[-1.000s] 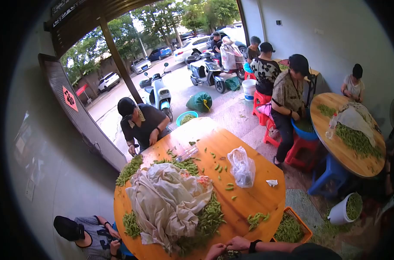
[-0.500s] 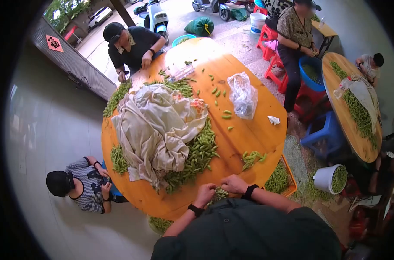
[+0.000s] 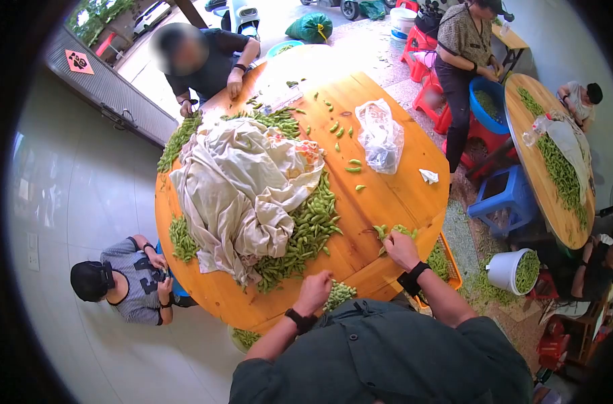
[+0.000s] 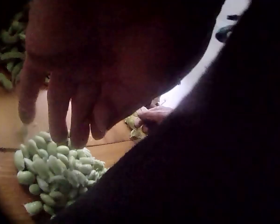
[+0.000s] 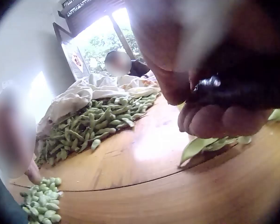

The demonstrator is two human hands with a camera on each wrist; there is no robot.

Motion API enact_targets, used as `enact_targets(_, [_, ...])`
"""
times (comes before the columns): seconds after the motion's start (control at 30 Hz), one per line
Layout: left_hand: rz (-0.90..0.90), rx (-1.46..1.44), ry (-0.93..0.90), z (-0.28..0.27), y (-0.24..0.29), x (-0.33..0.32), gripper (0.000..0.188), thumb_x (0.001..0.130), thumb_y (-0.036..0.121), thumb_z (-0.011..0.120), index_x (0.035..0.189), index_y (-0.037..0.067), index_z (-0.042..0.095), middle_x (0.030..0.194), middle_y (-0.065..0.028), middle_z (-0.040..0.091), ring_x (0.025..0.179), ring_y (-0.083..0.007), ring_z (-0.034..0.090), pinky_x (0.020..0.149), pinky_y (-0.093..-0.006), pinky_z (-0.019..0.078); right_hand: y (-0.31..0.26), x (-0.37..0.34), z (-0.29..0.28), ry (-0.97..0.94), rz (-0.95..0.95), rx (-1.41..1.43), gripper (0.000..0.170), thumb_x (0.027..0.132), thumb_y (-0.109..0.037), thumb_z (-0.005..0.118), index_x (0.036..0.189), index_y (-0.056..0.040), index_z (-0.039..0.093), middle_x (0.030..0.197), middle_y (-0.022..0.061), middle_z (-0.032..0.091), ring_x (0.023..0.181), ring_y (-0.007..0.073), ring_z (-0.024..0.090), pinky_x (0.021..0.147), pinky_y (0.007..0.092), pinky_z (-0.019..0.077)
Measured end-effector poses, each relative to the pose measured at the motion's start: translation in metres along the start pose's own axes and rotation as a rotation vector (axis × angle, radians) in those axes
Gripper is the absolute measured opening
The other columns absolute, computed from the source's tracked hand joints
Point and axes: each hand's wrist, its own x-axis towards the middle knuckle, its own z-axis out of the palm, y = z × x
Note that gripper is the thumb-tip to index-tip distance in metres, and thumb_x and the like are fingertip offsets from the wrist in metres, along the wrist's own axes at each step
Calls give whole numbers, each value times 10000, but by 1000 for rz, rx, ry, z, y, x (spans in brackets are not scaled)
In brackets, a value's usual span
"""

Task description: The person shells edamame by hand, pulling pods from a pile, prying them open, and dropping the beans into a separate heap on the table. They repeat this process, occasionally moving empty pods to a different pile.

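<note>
My left hand (image 3: 313, 293) hovers by a small heap of shelled green beans (image 3: 339, 294) at the table's near edge. In the left wrist view, its fingers (image 4: 58, 109) hang loosely over the beans, holding nothing visible. My right hand (image 3: 401, 249) is at a little pile of pale green pods (image 3: 379, 232) near the table's right side. In the right wrist view, its fingers (image 5: 210, 122) are curled over the pods, and a pale green sliver shows between thumb and fingers. A large mound of bean pods (image 3: 306, 232) lies ahead, partly under a crumpled cream cloth (image 3: 246, 182).
A clear plastic bag (image 3: 380, 138), a crumpled tissue (image 3: 428, 176) and scattered pods lie on the round wooden table (image 3: 360, 252). An orange basket (image 3: 453, 259) of pods stands below its right edge. Two people sit at the left and far sides. A white bucket (image 3: 502, 273) stands on the floor.
The view has tilted down. My hands were together over the shelled beans; the right has moved away to the pale pods, while the left stays by the beans.
</note>
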Motion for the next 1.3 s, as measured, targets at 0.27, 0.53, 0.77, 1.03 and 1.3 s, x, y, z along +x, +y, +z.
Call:
enact_targets(0.27, [-96, 270, 143, 12, -1, 61, 323, 848, 261, 691, 994, 28, 523, 852, -212, 657, 800, -406, 655, 695, -486, 514, -12, -30, 12, -297, 181, 450, 159, 847, -98, 526, 950, -1, 599, 771, 107, 656, 631, 211, 643, 588, 346, 517])
enact_targets(0.53, [-104, 284, 257, 22, -24, 57, 266, 849, 257, 674, 918, 18, 580, 832, -213, 660, 752, -417, 644, 679, -479, 522, -41, -35, 9, -617, 53, 487, 190, 890, -105, 555, 1039, 6, 598, 779, 55, 638, 656, 124, 630, 590, 279, 522])
enact_targets(0.77, [-386, -839, -76, 10, 5, 31, 127, 916, 113, 645, 990, 13, 618, 809, -17, 645, 691, -86, 626, 579, -219, 500, -61, -29, 38, -305, -237, 348, 227, 858, -105, 542, 1020, 27, 631, 847, 196, 682, 758, 293, 683, 704, 376, 535])
enact_targets(1.03, [-335, -889, -72, 9, 18, 24, 132, 908, 106, 649, 1000, 22, 605, 809, -30, 661, 676, -99, 635, 569, -228, 496, -65, -30, 37, -346, -267, 317, 243, 886, -115, 541, 1047, 34, 643, 817, 184, 694, 706, 233, 697, 669, 348, 543])
enact_targets(1.3, [-227, -687, 31, 17, 24, 18, 115, 903, 110, 658, 919, 14, 598, 772, -47, 669, 675, -113, 649, 567, -242, 498, -72, -35, 40, -265, -328, 190, 179, 861, -118, 541, 949, 19, 615, 813, 271, 652, 811, 447, 643, 727, 504, 514])
